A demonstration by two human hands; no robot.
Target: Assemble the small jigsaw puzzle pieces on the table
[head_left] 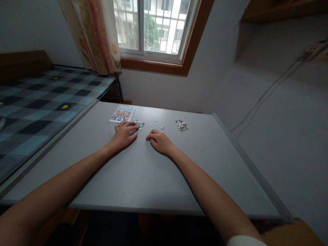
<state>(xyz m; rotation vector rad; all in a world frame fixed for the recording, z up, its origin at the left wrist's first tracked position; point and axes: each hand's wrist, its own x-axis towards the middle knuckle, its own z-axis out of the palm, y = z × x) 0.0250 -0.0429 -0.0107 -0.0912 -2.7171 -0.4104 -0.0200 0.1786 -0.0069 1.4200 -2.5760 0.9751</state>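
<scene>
My left hand (124, 134) rests at the near left side of a pile of small jigsaw puzzle pieces (139, 124), its fingers spread and touching the pile, part of which they hide. To the right, my right hand (160, 140) lies on the table with its fingers curled together; whether a piece is pinched in them is too small to see. Two loose puzzle pieces, one farther back (155, 120) and one nearer (162, 128), lie just beyond it. A second pile of colourful puzzle pieces (182, 125) sits farther right, apart from both hands.
Behind my left hand lies a printed picture sheet (122, 113). The white table (143, 184) has raised strips along its left and right edges. A bed with a checked cover (51, 92) adjoins on the left. A cable (266, 92) hangs along the right wall.
</scene>
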